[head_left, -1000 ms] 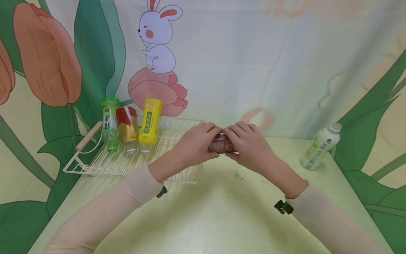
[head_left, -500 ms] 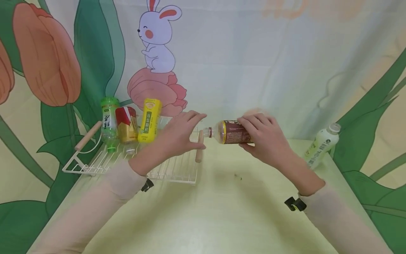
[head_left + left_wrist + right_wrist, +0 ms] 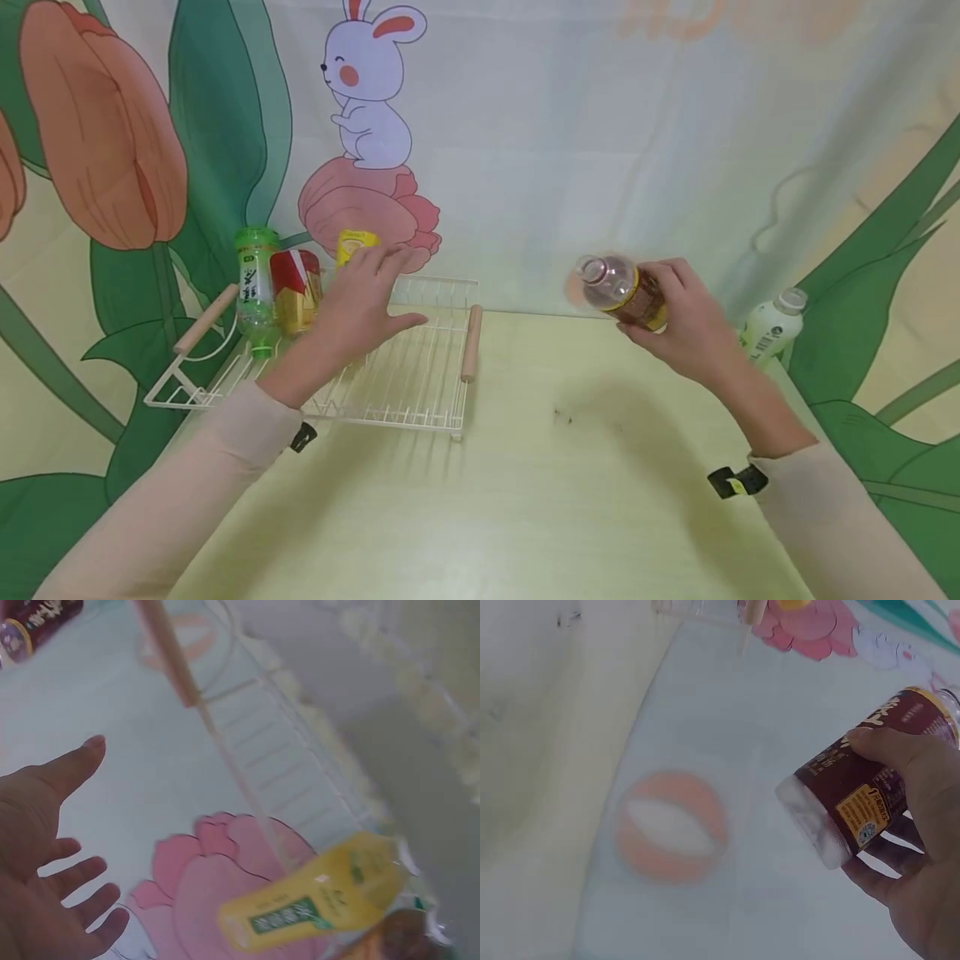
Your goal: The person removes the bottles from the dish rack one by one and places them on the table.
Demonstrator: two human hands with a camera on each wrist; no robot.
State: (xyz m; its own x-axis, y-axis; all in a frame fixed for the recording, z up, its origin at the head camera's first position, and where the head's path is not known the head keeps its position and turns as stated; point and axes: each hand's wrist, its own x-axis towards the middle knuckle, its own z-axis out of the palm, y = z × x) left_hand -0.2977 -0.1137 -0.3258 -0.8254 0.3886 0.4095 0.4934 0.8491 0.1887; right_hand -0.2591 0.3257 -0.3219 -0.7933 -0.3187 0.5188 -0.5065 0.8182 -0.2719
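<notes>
My right hand grips a clear plastic bottle with a dark brown label. The bottle is held above the table, its neck tipped toward the camera and left. In the right wrist view, the thumb and fingers wrap round the brown label. My left hand is over the white wire rack, thumb spread from the fingers, holding nothing. Behind it stands a yellow bottle, mostly hidden in the head view. In the left wrist view this yellow bottle shows apart from the left hand.
Upside down in the rack are a green-capped bottle and a red and gold bottle. Wooden handles flank the rack. A pale green-white bottle stands upright at right. A printed curtain hangs behind the table.
Both hands were at the brown-labelled bottle. The left hand has let go and moved left over the rack. The right hand has carried the bottle rightward and turned its neck toward the camera.
</notes>
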